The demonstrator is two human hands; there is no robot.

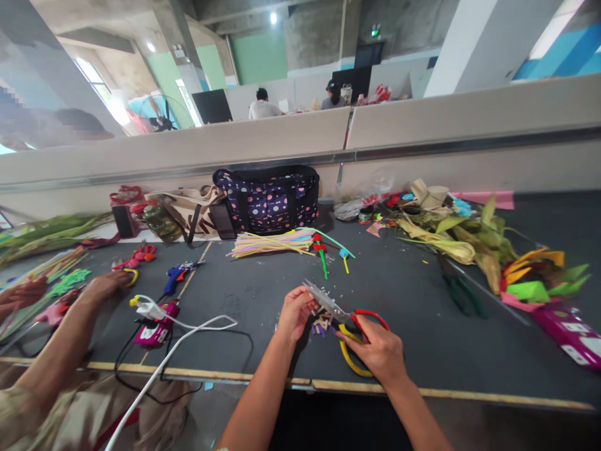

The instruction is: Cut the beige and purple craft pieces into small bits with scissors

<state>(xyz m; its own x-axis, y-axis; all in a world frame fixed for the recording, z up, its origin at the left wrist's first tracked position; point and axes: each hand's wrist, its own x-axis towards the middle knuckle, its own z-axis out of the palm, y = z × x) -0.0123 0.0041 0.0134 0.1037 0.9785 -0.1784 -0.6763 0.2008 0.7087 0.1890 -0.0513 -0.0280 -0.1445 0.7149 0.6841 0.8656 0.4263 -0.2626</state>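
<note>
At the far left edge of the frame, green leaves (47, 232) lie on the desk (413, 300). Just right of them a co-worker's hand (106, 285) rests flat on the desk, its arm running down to the lower left corner. Next comes a blue glue gun (181, 272), and below it a pink device (153, 329) with a white cable (188, 332) looping off the near edge. Behind these, against the partition, stand a beige tote bag (183, 213) and a dark polka-dot bag (267, 197). In front of the bags lies a bundle of pastel straws (272, 243).

In the lower middle, the left hand (293, 310) has thumb and fingers pressed together, pinching a small bunch of short cut pieces (322, 324). The bunch sits just under the blades of the scissors (328, 305). The blades point up and left, touching the left fingertips. The right hand (375, 351) is curled through the red and yellow handles, gripping them.

Further right, dried palm leaves (451, 241) are heaped on the desk, then orange and green leaf shapes (539, 275). A pink box (570, 332) lies at the right edge.
</note>
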